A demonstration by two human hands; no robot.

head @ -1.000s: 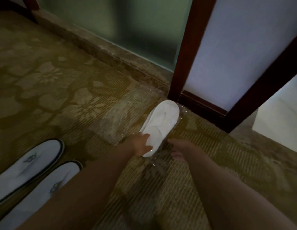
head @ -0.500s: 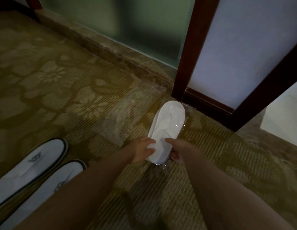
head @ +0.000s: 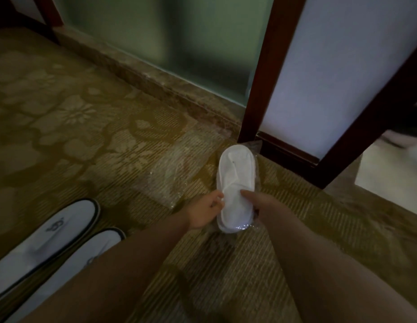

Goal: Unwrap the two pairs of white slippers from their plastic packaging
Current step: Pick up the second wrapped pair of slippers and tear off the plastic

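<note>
While one pair of slippers [head: 46, 250] lies bare on the carpet [head: 74, 127] at the near left, side by side and with no plastic that I can see on it, the other pair is only now in hand. I judge the job about half done. My left hand [head: 206, 214] and my right hand [head: 261, 202] both grip the near end of the wrapped slippers [head: 236, 183], which lie stacked flat as one white bundle in the middle of the scene, with the far end pointing toward the dark wooden door frame [head: 261, 89]. My left fingers curl around the left edge, thumb on top; my right fingers close on the right edge. Clear plastic packaging [head: 255, 148] shows past the far tip and glints along the near end, so this pair looks still sealed (or at most barely opened; the light is too dim to tell). An empty clear wrapper [head: 165, 183] lies flat on the carpet just left of the bundle, presumably from the first pair. What remains is opening this bag and drawing both slippers out.
</note>
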